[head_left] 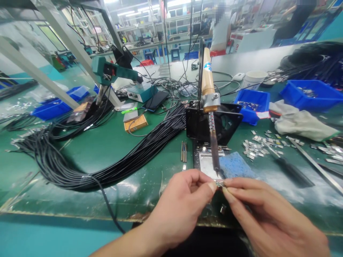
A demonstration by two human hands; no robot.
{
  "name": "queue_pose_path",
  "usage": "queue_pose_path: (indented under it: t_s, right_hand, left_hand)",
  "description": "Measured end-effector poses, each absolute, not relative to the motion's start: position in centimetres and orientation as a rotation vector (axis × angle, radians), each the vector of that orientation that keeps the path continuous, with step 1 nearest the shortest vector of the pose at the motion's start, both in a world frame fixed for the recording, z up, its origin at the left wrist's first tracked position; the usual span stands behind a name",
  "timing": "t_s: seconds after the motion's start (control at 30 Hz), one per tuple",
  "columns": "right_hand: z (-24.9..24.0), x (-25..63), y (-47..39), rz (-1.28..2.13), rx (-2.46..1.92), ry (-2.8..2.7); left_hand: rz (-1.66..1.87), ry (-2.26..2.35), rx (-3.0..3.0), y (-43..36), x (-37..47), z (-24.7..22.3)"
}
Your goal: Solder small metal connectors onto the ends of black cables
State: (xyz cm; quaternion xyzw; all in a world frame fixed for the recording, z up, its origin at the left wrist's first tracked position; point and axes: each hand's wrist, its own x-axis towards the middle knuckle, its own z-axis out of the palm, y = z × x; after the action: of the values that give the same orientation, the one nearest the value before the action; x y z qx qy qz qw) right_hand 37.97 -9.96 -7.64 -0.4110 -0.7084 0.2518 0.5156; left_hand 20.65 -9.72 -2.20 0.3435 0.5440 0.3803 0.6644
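Note:
Both hands meet at the front edge of the green table (102,146), just below the tip of a wooden-handled soldering iron (208,76) that is fixed pointing down. My left hand (187,200) pinches one side of a small metal connector (219,184). From the other side, the thumb and forefinger of my right hand (262,207) grip the same connector. Its details are too small to tell. Behind the fingers lie a blue sponge (237,165) and a silvery tray (206,165). A loose metal piece (222,208) is below the hands.
A thick bundle of black cables (128,162) curves across the left. Small metal connectors (258,146) are scattered at right, near a black-handled tool (294,173), a white glove (305,123) and blue bins (311,94). A black fan (222,123) stands behind the iron. A person (220,32) is farther back.

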Motion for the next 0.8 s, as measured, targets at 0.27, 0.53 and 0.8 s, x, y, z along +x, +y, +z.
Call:
queue_pose_path:
  t_s: [0.27,0.53,0.8]
  right_hand:
    - [-7.57,38.02,-9.82,0.573,-1.009,-1.71]
    - [-7.63,37.91,-9.75,0.56,-1.008,-1.691]
    - [-7.55,37.81,-9.6,0.576,-0.971,-1.691]
  left_hand:
    - [0.852,1.235,0.789,-9.5,20.57,-2.19]
    - [0.847,1.213,0.746,-9.41,20.74,-1.84]
    - [0.845,1.098,0.618,-8.96,20.59,-1.35]
